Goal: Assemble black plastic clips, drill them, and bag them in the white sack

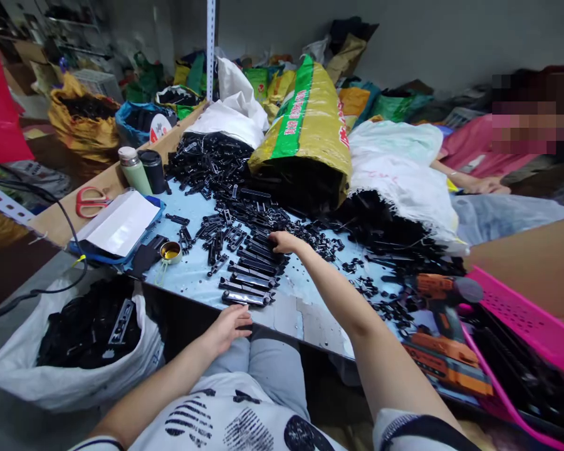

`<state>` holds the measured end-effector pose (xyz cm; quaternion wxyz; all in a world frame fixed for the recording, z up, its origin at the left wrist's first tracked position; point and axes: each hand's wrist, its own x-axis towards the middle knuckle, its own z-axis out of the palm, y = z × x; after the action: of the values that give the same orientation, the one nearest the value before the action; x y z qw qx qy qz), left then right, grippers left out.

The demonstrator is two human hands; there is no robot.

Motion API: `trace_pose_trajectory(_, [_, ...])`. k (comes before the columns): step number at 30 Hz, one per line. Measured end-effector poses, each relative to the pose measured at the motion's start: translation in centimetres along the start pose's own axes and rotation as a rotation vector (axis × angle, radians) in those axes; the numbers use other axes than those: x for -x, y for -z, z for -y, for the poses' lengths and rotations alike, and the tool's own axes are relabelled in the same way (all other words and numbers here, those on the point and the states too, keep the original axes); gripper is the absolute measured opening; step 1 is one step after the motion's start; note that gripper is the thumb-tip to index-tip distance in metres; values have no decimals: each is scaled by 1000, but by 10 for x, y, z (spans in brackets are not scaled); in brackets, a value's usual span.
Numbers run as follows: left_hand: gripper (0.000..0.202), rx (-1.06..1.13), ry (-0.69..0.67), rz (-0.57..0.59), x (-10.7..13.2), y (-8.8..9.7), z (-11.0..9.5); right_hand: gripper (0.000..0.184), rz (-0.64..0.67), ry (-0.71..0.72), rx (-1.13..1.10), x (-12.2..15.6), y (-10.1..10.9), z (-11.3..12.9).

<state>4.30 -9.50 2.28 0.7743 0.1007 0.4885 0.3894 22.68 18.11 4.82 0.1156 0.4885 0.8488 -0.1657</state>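
A row of long black plastic parts [250, 275] lies side by side on the pale blue table [195, 275] in front of me. My right hand [284, 241] reaches out over the far end of that row, fingers curled down onto the black pieces; whether it holds one I cannot tell. My left hand [229, 326] rests at the table's near edge, fingers spread, touching the edge just below the nearest black part [245, 299]. Loose black parts [216, 166] spill in heaps behind the row.
A yellow-green sack [305, 125] and white sacks [395, 163] spill black parts. An orange drill [439, 300] and pink basket [526, 326] sit right. Flasks [143, 169], scissors [91, 202], a small oil cup [171, 252] and a white bag of parts [75, 351] are left. Another person sits far right.
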Motion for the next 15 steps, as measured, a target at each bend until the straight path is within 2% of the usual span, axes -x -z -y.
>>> trace_pose_trajectory(4, [37,79,112,-29,-3,-3,0,44,23,3,9,1,14,-4])
trace_pose_trajectory(5, [39,105,124,-45,-5,-5,0,48,53,1,-16,0,18,-4])
trace_pose_trajectory(7, [42,154,97,-94,-10,-12,0,72,143,-27,-140,-1,22,-1])
trace_pose_trajectory(9, [41,177,54,-163,-17,-20,-2,95,210,-76,-339,-3,16,7])
trace_pose_trajectory(10, [41,174,46,-194,-20,-24,-4,100,222,-94,-425,-2,10,11])
trace_pose_trajectory(13, [45,145,62,-227,-27,-29,-8,95,194,-123,-554,5,-13,17])
trace_pose_trajectory(15, [47,133,44,-212,-27,-28,-7,96,165,-150,-593,15,-23,11])
